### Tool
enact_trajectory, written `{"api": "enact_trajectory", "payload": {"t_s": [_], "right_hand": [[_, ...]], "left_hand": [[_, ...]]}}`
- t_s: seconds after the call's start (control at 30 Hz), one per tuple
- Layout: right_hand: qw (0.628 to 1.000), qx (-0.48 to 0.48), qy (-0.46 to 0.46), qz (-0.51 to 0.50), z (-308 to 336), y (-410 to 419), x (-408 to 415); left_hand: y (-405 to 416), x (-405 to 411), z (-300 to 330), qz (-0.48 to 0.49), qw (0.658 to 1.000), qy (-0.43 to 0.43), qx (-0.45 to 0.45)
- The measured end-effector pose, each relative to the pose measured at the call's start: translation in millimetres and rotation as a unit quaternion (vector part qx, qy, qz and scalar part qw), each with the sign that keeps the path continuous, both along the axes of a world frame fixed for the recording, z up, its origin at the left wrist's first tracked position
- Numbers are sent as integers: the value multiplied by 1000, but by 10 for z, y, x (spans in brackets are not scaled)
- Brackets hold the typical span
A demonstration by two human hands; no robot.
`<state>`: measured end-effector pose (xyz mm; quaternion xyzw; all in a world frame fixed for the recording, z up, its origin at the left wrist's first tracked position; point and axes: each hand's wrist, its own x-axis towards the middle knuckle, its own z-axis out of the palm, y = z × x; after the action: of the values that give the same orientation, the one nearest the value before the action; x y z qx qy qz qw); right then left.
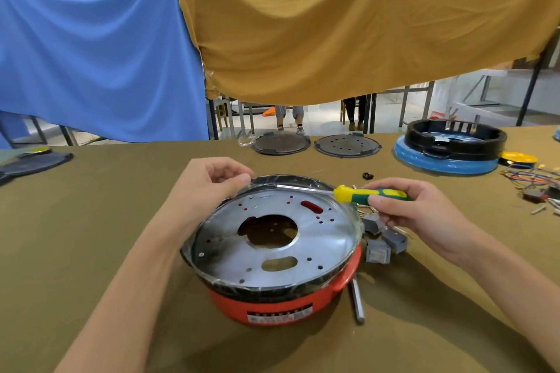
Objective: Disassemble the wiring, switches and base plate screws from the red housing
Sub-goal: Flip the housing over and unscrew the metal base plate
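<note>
Red housing (274,303) sits upside down mid-counter (91,221), near the front edge, silver base plate (272,245) facing up. Left hand (209,188) curled on the far-left rim of the plate, pinching the rim or the screwdriver tip there, can't tell which. Right hand (415,212) grips the yellow-green handle of 1 screwdriver (363,193); shaft lies across the far rim toward the left hand.

Count:
- grey switches (381,239): looks like 3, loose just right of the housing, partly under the right hand
- 1 metal rod (357,300) at the housing's right foot
- 2 dark round plates (315,144) at the far edge
- 1 black ring (454,136) stacked on a blue housing (448,160), far right
- wire bundle (533,179) at the right edge

Open counter left and front of the housing.
</note>
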<state>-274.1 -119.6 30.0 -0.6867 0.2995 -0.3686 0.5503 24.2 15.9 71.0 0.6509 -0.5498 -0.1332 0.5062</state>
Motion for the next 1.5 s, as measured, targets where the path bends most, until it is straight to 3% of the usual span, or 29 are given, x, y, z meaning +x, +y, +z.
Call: {"api": "enact_trajectory", "payload": {"t_s": [0.13,0.3,0.53,0.7,0.8,0.9,0.97,1.2,1.37,1.5], "right_hand": [[998,42,-41,-11,8,23,6],[994,99,-32,-14,-40,54,70],[965,217,-143,16,30,61,73],[920,314,-215,91,56,108,82],[905,326,-219,163,55,131,57],[902,314,-212,209,40,138,74],[918,283,-210,184,37,143,109],[978,76,-144,126,7,235,146],[988,-30,-147,46,-17,264,164],[991,-49,-124,28,-12,279,174]], "left_hand": [[77,39,30,-60,994,96,10],[76,-51,28,-120,981,150,39],[79,-171,29,-158,978,130,44],[70,-303,53,-135,989,50,41],[12,-464,148,-133,989,-2,68],[-108,-635,275,-139,984,-51,97],[-187,-774,320,-153,978,-66,122],[-339,-1047,308,-151,975,-35,161],[-387,-1149,252,-121,979,-37,158],[-409,-1172,242,-109,980,-67,150]]}}
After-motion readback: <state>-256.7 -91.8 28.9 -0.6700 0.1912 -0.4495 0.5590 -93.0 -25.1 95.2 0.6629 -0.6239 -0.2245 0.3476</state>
